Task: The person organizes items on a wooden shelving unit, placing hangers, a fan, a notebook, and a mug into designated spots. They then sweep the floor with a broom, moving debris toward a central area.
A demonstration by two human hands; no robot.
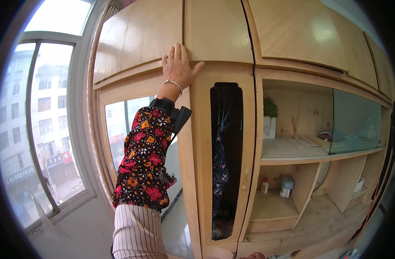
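My left hand (178,69) is raised, its palm side against the lower edge of an upper wooden cabinet door (152,32). Its fingers point up and its thumb is spread to the right; it holds nothing. The wrist wears a metal bangle (173,84) and a black strap with a black device (182,118), above a floral sleeve cover (145,158). Only a bit of my right hand (257,255) shows at the bottom edge, below the cabinet; what it does is hidden. Between them stands a tall wooden door (200,162) with a dark glass panel (228,129), clothing visible behind it.
On the right, open shelves (275,215) hold a small bottle (264,185) and a lidded container (286,186). Above them, a sliding glass pane (356,119) partly covers a shelf with a potted plant (270,111). A mirrored door (118,111) and a window (51,106) are at the left.
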